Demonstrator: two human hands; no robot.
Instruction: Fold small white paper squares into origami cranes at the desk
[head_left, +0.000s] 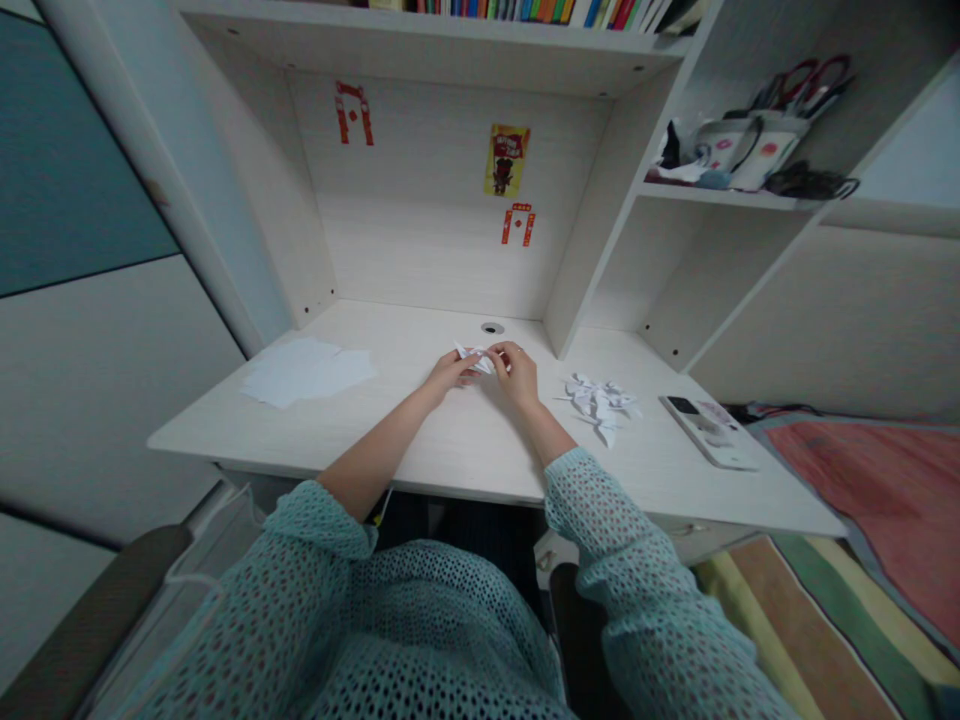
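A small folded white paper piece (480, 362), pointed at its left end, is held between both hands above the middle of the desk. My left hand (450, 372) grips it from the left, fingers closed around its lower side. From the right, my right hand (516, 370) pinches its other end with thumb and fingertips. To the right lies a pile of folded white paper figures (600, 400) with thin points, resembling origami cranes. Flat white paper sheets (304, 372) are spread loosely on the desk's left side.
The white desk (465, 450) has a round cable hole (493, 328) at the back. A phone (709, 432) lies near its right edge. Above stand shelves with books (517, 10) and cups holding scissors (814, 82). A striped cloth (840, 590) is at the lower right.
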